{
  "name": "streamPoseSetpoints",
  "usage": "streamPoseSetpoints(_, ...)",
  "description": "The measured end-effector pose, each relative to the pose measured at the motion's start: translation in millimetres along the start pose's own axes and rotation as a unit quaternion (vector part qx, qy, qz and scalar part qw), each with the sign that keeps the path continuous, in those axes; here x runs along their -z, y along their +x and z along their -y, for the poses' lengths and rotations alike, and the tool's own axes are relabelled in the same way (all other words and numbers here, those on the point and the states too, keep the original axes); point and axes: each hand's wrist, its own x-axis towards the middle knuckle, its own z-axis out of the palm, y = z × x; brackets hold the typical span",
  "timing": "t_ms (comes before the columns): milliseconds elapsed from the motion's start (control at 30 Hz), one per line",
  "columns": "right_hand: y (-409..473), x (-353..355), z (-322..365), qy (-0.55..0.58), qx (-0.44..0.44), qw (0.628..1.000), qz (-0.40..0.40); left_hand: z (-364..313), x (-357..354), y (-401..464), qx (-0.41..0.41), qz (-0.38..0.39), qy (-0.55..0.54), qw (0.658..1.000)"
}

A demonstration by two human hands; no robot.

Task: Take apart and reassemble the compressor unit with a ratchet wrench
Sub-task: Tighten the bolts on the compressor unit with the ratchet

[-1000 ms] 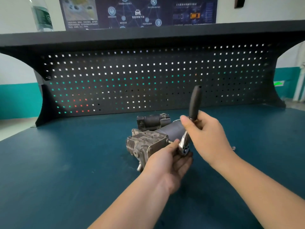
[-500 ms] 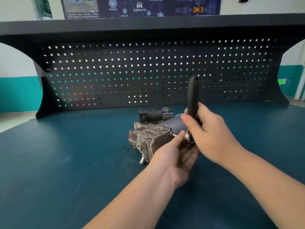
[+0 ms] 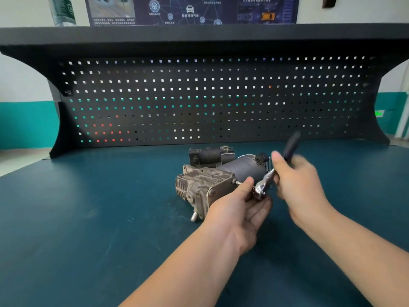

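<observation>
The compressor unit [image 3: 212,180] lies on the blue bench top, a grey metal block at the left and a dark motor cylinder behind. A ratchet wrench [image 3: 263,185] has its chrome head at the block's right face, on a thin bit that reaches a bolt there. My left hand [image 3: 241,207] pinches the bit beside the ratchet head, thumb on top and fingers cupped under it. My right hand [image 3: 296,185] grips the black handle, which tilts up to the right and is blurred.
A black pegboard back panel [image 3: 210,100] with a shelf above it closes off the far edge of the bench. A plastic bottle [image 3: 63,9] stands on the shelf at the left. Blue bench surface [image 3: 88,218] spreads out on both sides.
The wrench handle has swung from upright down to the right with my right hand. My left hand has stayed at the ratchet head.
</observation>
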Motion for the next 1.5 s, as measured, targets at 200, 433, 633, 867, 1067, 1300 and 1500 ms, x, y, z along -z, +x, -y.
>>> streamPoseSetpoints(200,-22.7,2.3,17.6,-0.247,0.397,0.876,0.116,-2.9,0.2,-3.3,0.014,0.029,-0.008,0.999)
streamPoseSetpoints(433,3.9,4.1,5.6,0.094,-0.260,0.959,0.062,0.6,-0.3,-1.3,0.000,0.005,0.007,1.000)
streamPoseSetpoints(633,-1.8,1.0,9.1,0.045,-0.060,0.996,0.052,2.5,-0.4,-3.1,-0.005,-0.002,0.012,1.000)
streamPoseSetpoints(867,-22.0,3.1,18.5,-0.248,0.365,0.881,0.169,0.1,-1.2,-10.0,-0.005,0.010,0.024,1.000)
streamPoseSetpoints(1067,2.2,3.7,8.4,0.080,-0.163,0.982,0.054,1.0,-1.2,-7.3,-0.010,-0.005,0.026,1.000)
streamPoseSetpoints(1300,-8.5,-0.1,10.5,0.064,0.051,0.994,0.074,0.2,-2.0,-7.3,-0.016,0.000,0.018,1.000)
streamPoseSetpoints(1500,-22.5,2.6,13.1,-0.223,0.389,0.877,0.175,-1.0,-0.5,-7.5,-0.023,0.009,0.035,0.999)
